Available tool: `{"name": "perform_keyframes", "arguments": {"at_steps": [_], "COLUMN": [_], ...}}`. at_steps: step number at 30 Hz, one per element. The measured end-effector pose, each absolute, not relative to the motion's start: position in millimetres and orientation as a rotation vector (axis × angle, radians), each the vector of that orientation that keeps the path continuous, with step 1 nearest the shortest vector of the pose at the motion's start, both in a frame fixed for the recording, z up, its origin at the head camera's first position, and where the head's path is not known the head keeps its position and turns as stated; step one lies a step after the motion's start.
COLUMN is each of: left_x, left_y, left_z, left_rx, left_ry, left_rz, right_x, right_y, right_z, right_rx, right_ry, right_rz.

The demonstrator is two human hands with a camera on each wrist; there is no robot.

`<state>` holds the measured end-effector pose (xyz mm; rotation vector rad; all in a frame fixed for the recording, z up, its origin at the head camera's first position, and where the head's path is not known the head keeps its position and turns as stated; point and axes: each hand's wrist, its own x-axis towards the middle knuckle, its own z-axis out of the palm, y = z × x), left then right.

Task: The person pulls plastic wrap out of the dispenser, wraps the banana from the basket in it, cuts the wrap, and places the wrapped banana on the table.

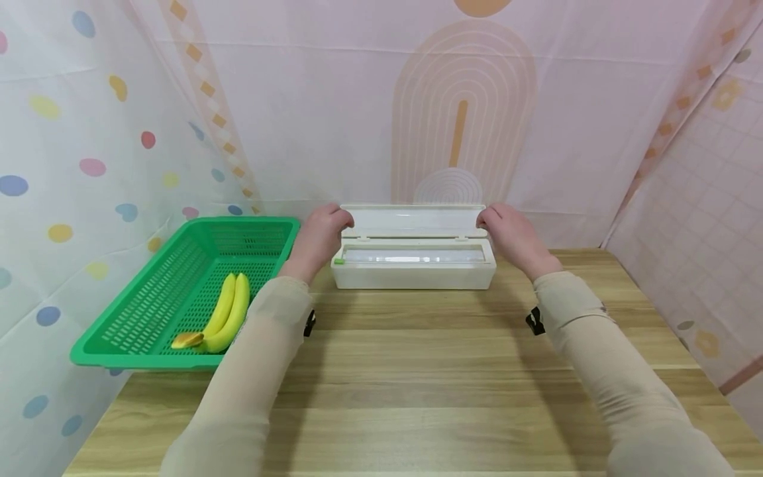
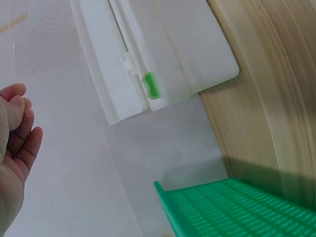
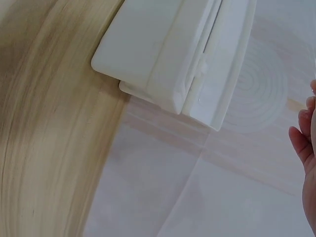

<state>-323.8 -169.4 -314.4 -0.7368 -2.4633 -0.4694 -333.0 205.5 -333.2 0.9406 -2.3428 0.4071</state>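
Note:
A long white cling film dispenser stands at the back of the table, its lid raised and a clear roll showing inside. A green slider sits on its left end. Above the dispenser's left end, my left hand pinches clear cling film between thumb and fingertips; the film's edge shows as a thin streak in the left wrist view. My right hand is level with it at the right end, fingers curled in the same pinch, largely cut off in the right wrist view.
At the left stands a green plastic basket with two joined bananas in it. The wooden table reaches back to a patterned cloth, with more cloth hanging along both sides.

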Motion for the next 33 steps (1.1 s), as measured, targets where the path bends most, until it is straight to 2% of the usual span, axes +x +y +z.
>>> {"name": "perform_keyframes", "arguments": {"at_steps": [13, 33], "left_x": [-323.7, -317.8], "left_y": [-175.8, -175.7], "left_z": [-302.2, -288.2], "left_rx": [-0.886, -0.9], "left_ry": [-2.378, -2.33], "left_rz": [-0.402, -0.376], "right_x": [-334.2, -329.9], "right_y": [209.5, 212.4], "right_z": [-325.2, -309.6], "right_rx": [0.974, 1.039], "right_ry": [-2.307, -2.235], "right_rz": [0.451, 0.351]}}
